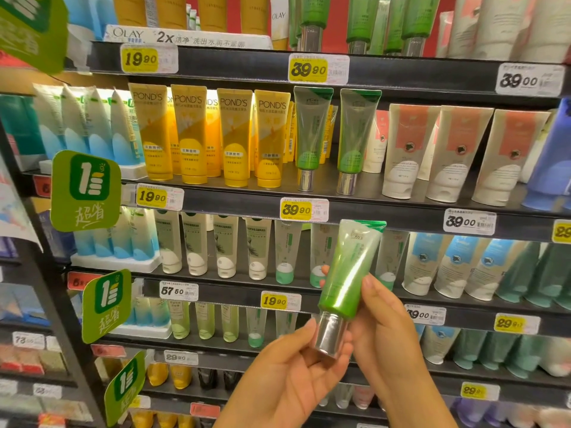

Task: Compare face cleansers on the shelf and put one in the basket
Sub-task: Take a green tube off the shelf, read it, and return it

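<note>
A green face cleanser tube (349,270) with a silver cap is held upright, cap down, in front of the shelves. My right hand (386,329) grips its lower body, thumb on the front and fingertips showing behind it. My left hand (290,375) cups the silver cap from below with fingers curled round it. Two matching green tubes (312,134) stand on the shelf above, beside yellow Pond's tubes (191,134). No basket is in view.
Black shelves (247,196) hold rows of cleanser tubes: blue-white at left, white-and-coral at right (457,149), pale green and white below. Yellow price tags (304,209) line the shelf edges. Green promotional signs (86,189) stick out at left.
</note>
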Motion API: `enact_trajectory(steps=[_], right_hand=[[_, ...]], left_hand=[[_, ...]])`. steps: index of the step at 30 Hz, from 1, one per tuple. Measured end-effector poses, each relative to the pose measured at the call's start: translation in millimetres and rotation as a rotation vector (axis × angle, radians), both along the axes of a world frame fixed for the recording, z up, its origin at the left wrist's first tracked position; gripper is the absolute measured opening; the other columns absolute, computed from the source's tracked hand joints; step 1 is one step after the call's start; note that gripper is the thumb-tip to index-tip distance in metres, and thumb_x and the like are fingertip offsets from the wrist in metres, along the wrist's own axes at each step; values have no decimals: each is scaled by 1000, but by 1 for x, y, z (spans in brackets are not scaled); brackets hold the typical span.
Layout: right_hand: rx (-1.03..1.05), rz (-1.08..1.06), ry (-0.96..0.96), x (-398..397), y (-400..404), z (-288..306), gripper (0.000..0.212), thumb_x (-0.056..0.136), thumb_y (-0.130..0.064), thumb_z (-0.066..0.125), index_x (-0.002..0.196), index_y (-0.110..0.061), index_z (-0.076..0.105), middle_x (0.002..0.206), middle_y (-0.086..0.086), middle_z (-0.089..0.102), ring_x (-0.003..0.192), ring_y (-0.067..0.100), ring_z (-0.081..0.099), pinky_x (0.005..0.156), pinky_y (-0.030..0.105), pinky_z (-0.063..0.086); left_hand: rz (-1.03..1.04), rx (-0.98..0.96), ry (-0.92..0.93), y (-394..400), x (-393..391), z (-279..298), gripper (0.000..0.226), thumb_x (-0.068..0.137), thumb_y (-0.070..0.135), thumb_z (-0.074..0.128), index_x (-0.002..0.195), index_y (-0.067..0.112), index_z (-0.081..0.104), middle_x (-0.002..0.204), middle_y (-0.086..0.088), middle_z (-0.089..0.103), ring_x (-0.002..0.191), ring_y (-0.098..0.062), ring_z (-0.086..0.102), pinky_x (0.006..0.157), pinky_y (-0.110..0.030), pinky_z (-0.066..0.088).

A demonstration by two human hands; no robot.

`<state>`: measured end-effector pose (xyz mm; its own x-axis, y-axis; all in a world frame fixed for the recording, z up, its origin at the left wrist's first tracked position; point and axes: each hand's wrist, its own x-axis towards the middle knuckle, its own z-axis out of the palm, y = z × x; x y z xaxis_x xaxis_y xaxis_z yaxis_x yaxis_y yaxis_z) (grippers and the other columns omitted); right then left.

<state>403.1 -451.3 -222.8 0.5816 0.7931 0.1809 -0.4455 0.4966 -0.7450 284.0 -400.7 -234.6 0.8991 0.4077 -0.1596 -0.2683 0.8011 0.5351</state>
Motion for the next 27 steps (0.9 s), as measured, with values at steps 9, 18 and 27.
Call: enact_trajectory(steps=[9,18,27], right_hand=[[-68,-17,-77,2,1,0,36,81,-26,53,105,-1,63,83,10,70,73,14,67,61,25,55],[-165,-18,-116,0,5,0,31,76,-33,57,89,-6,65,77,7,67,78,20,63,80,38,52],[-156,-34,-55,-6,8,5,32,76,-34,56,91,-7,65,75,6,66,73,17,65,70,32,56]], left_hand=[[237,288,166,2,2,-6,38,62,3,70,98,-6,65,83,-19,71,69,-23,69,56,-35,58],[550,908,360,10,-1,-10,30,73,-2,73,90,22,66,89,14,71,84,-3,65,78,-28,53],[471,977,353,10,-7,-2,43,71,-1,74,98,31,64,93,4,57,79,-3,61,64,-14,48]])
